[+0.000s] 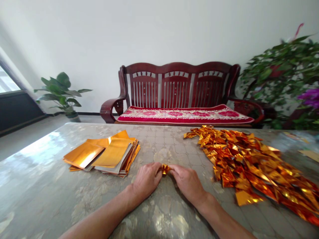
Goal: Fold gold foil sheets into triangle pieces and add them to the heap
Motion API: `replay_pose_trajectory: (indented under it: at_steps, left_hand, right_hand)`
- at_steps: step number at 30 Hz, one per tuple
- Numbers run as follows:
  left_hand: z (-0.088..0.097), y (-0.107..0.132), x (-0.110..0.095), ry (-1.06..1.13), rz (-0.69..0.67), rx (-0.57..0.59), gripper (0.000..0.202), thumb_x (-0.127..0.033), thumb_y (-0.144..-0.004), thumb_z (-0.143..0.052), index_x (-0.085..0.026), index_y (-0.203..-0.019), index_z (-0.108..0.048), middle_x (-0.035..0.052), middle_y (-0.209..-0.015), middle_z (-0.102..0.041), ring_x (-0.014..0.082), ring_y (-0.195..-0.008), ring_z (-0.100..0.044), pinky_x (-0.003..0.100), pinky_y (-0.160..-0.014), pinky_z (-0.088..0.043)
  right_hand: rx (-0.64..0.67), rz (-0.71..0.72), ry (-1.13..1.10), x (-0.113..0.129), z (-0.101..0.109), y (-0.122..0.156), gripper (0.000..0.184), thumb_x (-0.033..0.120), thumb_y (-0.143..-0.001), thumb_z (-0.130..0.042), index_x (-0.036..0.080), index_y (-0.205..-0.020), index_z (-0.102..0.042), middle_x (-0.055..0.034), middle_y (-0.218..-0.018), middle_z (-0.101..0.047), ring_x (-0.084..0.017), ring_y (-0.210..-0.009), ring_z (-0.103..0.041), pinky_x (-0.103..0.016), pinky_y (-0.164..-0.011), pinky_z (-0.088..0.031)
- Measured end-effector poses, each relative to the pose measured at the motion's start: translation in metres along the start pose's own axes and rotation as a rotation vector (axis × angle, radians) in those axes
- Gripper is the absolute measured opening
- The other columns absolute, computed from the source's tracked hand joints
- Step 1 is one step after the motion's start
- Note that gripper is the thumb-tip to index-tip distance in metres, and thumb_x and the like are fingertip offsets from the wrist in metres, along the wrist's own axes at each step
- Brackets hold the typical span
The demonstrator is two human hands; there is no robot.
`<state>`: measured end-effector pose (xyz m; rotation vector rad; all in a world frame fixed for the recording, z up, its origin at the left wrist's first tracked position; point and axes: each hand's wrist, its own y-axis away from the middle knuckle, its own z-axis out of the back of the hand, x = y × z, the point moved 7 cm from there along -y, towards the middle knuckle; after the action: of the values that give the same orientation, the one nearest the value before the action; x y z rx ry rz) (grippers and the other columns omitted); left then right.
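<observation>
Between my two hands, just above the table, is a small piece of gold foil paper (165, 169), folded and creased. My left hand (147, 178) pinches its left end, and my right hand (187, 181) grips the right end. The fingertips hide both ends of the piece. To the left lies a loose stack of flat gold foil sheets (112, 152) with some grey-white backs showing. A large heap of folded gold foil pieces (239, 156) spreads over the right side.
The table (159, 215) has a shiny, patterned cover. Clear plastic wrapping (295, 141) lies at the far right. Behind the table stands a dark red wooden bench (174, 94) with a red floral cushion (184, 114). Potted plants (59, 91) flank the bench.
</observation>
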<state>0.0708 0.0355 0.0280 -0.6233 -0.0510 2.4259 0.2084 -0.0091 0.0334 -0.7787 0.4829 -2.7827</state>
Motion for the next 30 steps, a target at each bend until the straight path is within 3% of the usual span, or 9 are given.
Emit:
replay_pose_trajectory:
  at_steps: [13, 20, 30]
  left_hand:
    - [-0.005, 0.007, -0.006, -0.066, -0.110, -0.071, 0.018, -0.023, -0.095, -0.049, -0.020, -0.081, -0.060, 0.0011, -0.079, -0.068, 0.0157, -0.074, -0.065, 0.023, -0.065, -0.039]
    - [-0.003, 0.009, -0.009, -0.096, -0.190, -0.091, 0.023, -0.024, -0.100, -0.043, -0.020, -0.086, -0.061, 0.0022, -0.079, -0.067, 0.0161, -0.075, -0.065, 0.024, -0.067, -0.042]
    - [-0.005, 0.013, -0.015, -0.163, -0.296, -0.140, 0.019, -0.018, -0.098, -0.043, -0.019, -0.091, -0.061, 0.0021, -0.078, -0.066, 0.0167, -0.073, -0.062, 0.026, -0.065, -0.042]
  right_hand:
    - [-0.081, 0.048, 0.060, 0.010, -0.001, 0.002, 0.022, 0.012, -0.093, -0.056, 0.023, -0.104, -0.071, -0.0017, -0.098, -0.078, -0.017, -0.086, -0.073, -0.022, -0.076, -0.053]
    - [-0.121, 0.058, 0.042, 0.011, 0.000, 0.005, 0.023, 0.012, -0.093, -0.054, 0.022, -0.105, -0.071, -0.0033, -0.096, -0.078, -0.016, -0.085, -0.074, -0.021, -0.077, -0.052]
    - [-0.162, 0.147, 0.079, 0.021, 0.003, 0.007, 0.025, 0.014, -0.096, -0.048, 0.019, -0.102, -0.071, -0.0043, -0.085, -0.076, -0.015, -0.075, -0.072, -0.021, -0.068, -0.048]
